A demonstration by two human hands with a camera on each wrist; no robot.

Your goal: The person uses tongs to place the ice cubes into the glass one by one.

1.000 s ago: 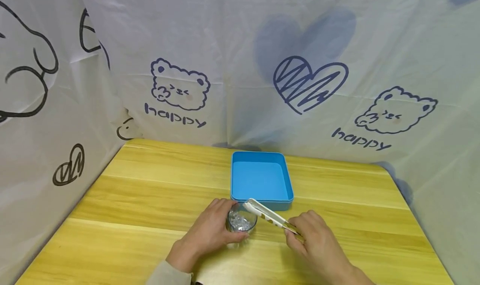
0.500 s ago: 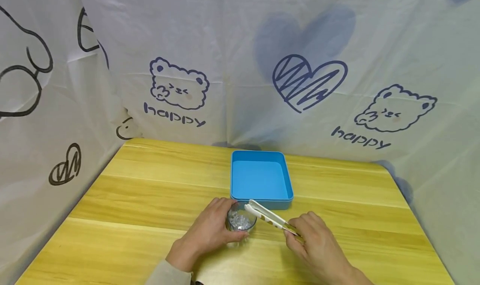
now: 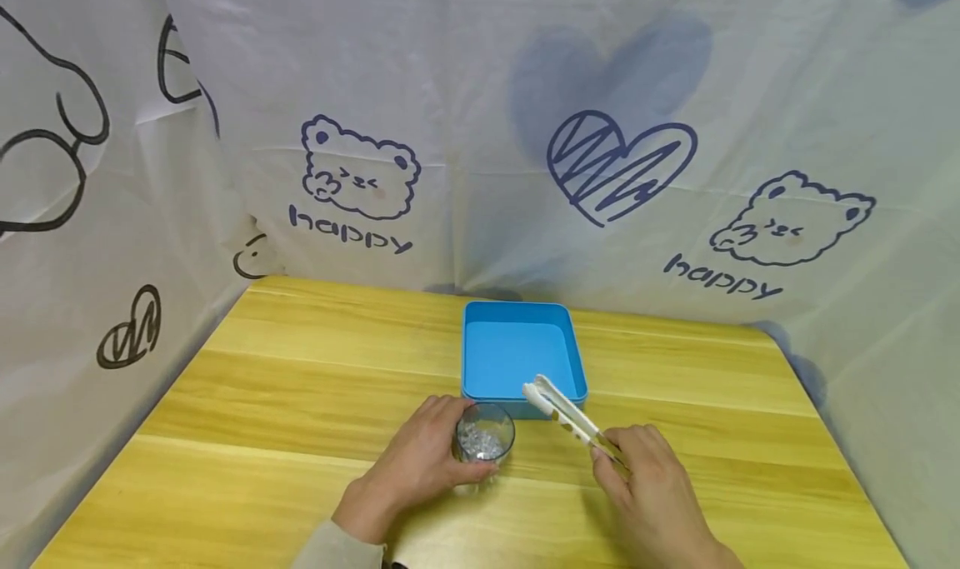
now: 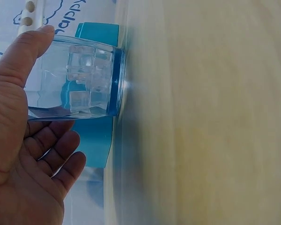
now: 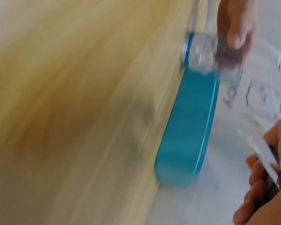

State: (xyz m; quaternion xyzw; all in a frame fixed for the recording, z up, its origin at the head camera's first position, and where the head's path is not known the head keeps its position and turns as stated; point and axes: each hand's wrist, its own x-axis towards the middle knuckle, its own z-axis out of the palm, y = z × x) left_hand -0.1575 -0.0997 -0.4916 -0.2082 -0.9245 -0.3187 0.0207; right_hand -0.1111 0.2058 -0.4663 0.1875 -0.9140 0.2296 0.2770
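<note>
A clear drinking glass (image 3: 486, 436) with a bluish base stands upright on the table. Clear cubes (image 4: 82, 65), like ice, lie in its lower part. My left hand (image 3: 422, 452) grips the glass, thumb on the near side and fingers round the far side. In my right hand (image 3: 654, 490) is a pair of tongs (image 3: 566, 415) with white tips and gold-coloured handles. The tong tips hang over the front edge of the blue square box (image 3: 522, 406), up and to the right of the glass. I cannot tell whether the tips hold a cube.
The blue box stands right behind the glass, its bare floor showing. Under everything lies a wood-grain table (image 3: 300, 394). White cloth (image 3: 480, 219) with blue drawings hangs behind the table and along both sides.
My right hand has moved right, carrying the tong tips from over the glass rim to over the box's front edge. The left hand and the glass have stayed in place.
</note>
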